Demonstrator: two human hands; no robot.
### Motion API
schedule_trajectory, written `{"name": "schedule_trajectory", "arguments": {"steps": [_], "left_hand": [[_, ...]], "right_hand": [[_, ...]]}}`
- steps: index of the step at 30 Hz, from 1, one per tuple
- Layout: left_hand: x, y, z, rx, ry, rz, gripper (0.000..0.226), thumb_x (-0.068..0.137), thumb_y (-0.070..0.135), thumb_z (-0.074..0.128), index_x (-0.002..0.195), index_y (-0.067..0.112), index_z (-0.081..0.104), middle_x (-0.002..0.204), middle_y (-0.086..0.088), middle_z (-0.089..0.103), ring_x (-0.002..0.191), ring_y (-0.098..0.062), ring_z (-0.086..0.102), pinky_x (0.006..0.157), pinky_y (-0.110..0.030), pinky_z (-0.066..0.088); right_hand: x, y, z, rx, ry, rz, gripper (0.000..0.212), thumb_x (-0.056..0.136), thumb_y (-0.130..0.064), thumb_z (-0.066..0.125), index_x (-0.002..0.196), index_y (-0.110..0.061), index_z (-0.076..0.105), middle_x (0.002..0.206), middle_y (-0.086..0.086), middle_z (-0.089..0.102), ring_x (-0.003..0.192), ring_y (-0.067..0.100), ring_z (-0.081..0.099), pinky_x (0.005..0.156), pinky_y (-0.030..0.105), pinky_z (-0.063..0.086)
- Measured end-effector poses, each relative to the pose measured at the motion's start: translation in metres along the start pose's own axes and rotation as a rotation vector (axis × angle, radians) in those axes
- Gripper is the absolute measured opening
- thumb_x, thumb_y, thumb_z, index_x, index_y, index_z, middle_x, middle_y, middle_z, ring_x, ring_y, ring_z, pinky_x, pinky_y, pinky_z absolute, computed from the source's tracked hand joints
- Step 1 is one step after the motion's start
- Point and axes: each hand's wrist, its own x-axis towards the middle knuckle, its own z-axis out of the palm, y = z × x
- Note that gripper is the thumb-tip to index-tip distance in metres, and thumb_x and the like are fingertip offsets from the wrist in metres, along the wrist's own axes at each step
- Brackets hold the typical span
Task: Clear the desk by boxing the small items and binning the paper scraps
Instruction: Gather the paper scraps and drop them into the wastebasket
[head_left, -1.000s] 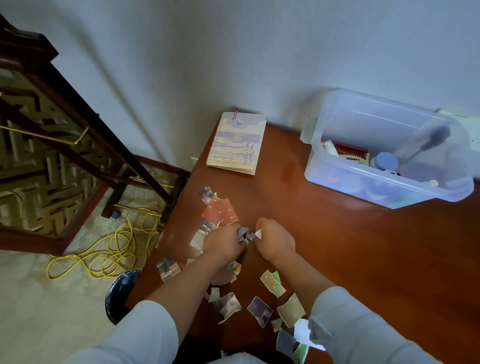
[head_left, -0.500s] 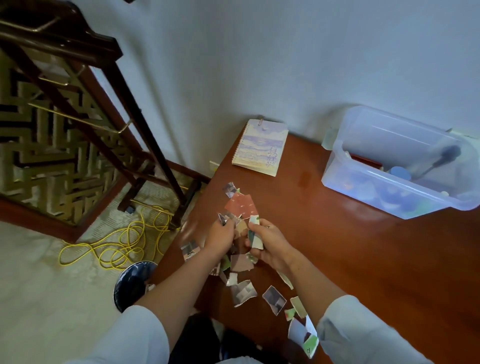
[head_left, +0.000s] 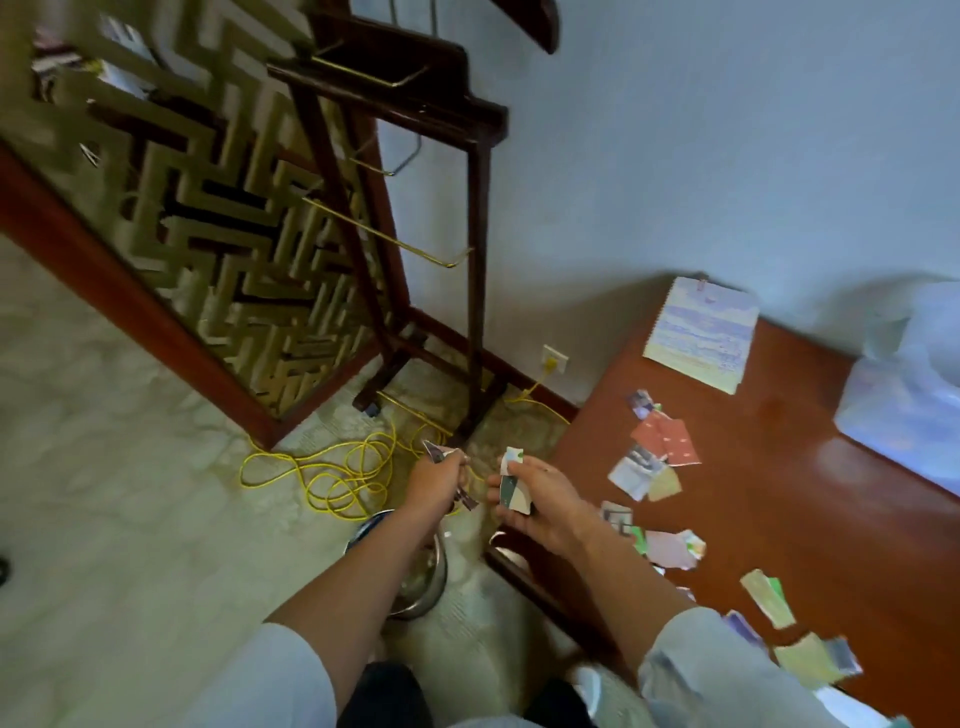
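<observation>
nearest to us two pale grey sleeves (head_left: 727, 686) fill the bottom edge, and bare forearms reach out from them over the pale patterned carpet (head_left: 130, 493), off the left edge of the desk. under the left forearm stands a round shiny metal bin (head_left: 423, 582), partly hidden by the arm. just past it the left hand (head_left: 434, 480) hovers with its fingers curled round a few small torn paper scraps (head_left: 434, 451), whose corners poke out above and below the fist. close beside it the right hand (head_left: 545, 506) grips a small stack of white and dark green paper pieces (head_left: 511, 488) between thumb and fingers. to the right we see the glossy reddish-brown wooden desk (head_left: 779, 509), where many loose scraps (head_left: 766, 597) lie scattered along its near left side, a red scrap (head_left: 667, 439) among the farther ones. further on, a spiral-bound notebook with a pale blue and cream cover (head_left: 701, 340) lies flat at the far corner by the wall. a clear plastic storage box (head_left: 904, 405) sits at the right edge, too blurred for us to tell its contents. on the carpet beyond the hands a thin yellow cable (head_left: 332, 475) lies in loose coils and runs to a white wall socket (head_left: 555, 358). behind it stands a dark wooden stand with brass rails (head_left: 475, 234), and farthest left a gold and dark lattice screen (head_left: 218, 208).
</observation>
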Motion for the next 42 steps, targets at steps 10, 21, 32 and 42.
{"name": "schedule_trajectory", "arguments": {"steps": [10,21,32,42], "left_hand": [[0.077,-0.045,-0.152,0.114,-0.036,-0.121,0.037,0.093,0.019,0.052,0.058,0.014,0.045,0.049,-0.001,0.043,0.046,-0.018,0.039,0.048,-0.026,0.028],[0.219,-0.191,-0.152,0.181,-0.094,-0.383,0.040,0.093,0.014,0.056,0.131,0.001,0.052,0.132,-0.035,0.048,0.124,-0.050,0.045,0.098,-0.057,0.040],[0.333,-0.308,-0.122,0.041,-0.184,-0.507,0.072,0.093,0.013,0.062,0.152,0.020,0.020,0.135,-0.011,0.048,0.095,-0.025,0.058,0.075,-0.032,0.045],[0.249,-0.217,-0.136,0.182,-0.167,-0.381,0.056,0.093,0.001,0.048,0.147,0.013,0.035,0.145,-0.014,0.041,0.128,-0.033,0.044,0.103,-0.041,0.041]], "right_hand": [[0.065,0.086,0.141,0.223,0.122,0.143,0.029,0.101,-0.011,0.045,0.130,-0.009,0.046,0.100,0.016,0.065,0.085,0.025,0.066,0.065,0.035,0.056],[0.224,0.214,0.136,0.247,0.381,0.331,0.019,0.098,-0.009,0.041,0.097,-0.012,0.060,0.091,0.011,0.064,0.078,0.019,0.061,0.085,0.045,0.054],[0.394,0.348,0.070,0.063,0.183,0.442,0.080,0.048,-0.075,0.065,0.115,-0.030,0.071,0.126,0.003,0.065,0.118,0.029,0.058,0.107,0.059,0.033],[0.254,0.230,0.115,0.108,0.317,0.378,0.017,0.099,-0.030,0.047,0.099,-0.017,0.058,0.093,0.000,0.058,0.088,0.017,0.058,0.097,0.046,0.045]]}}
